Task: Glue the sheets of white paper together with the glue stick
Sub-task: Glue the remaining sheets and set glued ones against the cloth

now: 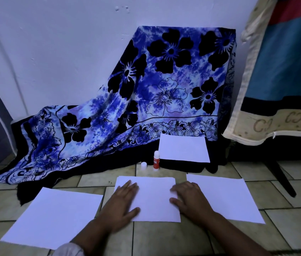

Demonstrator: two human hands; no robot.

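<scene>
Centre sheet [153, 198] flat on tiled floor [164, 237], between left sheet [53, 217] and right sheet [227, 196]. Left hand [123, 202]: fingers straight, palm down on sheet's left edge. Right hand [192, 200]: fingers loosely extended on right edge, gripping nothing. 4th sheet [184, 149] on dark cloth [183, 167] at floor's far side. Glue stick [156, 160] upright beside it, uncapped, cap [143, 165] just left.

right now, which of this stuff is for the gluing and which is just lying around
For the job: middle sheet, under left hand and right hand; left sheet; right sheet; far sheet; glue stick; its cap, off beside it.
Lying about: flowered cloth; striped bedding.
</scene>
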